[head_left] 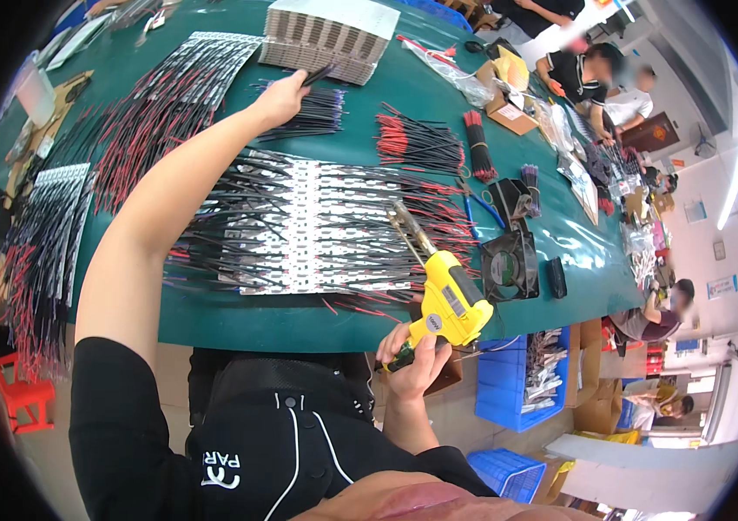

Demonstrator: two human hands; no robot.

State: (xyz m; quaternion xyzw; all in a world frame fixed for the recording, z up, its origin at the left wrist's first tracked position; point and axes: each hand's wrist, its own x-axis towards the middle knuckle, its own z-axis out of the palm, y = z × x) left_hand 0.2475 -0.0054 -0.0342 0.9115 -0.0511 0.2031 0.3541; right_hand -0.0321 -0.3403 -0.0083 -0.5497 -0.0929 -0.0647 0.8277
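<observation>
My right hand [414, 358] is closed round the grip of a yellow soldering gun [452, 302]. The gun's metal tip [411, 227] points up and away, over the right part of white strip boards [304, 226] laid side by side with black and red wires fanning out both ways. My left arm stretches to the far side of the table, where my left hand [284, 100] pinches a few short black wires [320, 75]. Just below those fingers lies a pile of black wires [312, 115]. How many wires the fingers hold is too small to make out.
Behind the left hand stands a stack of grey-white boards [327, 39]. More wired strips [174, 95] lie at left. Red-tipped wires [417, 141], blue-handled pliers [484, 208] and a black fan [510, 265] lie right on the green table [239, 326]. Below is a blue crate [501, 386]; other people sit farther right.
</observation>
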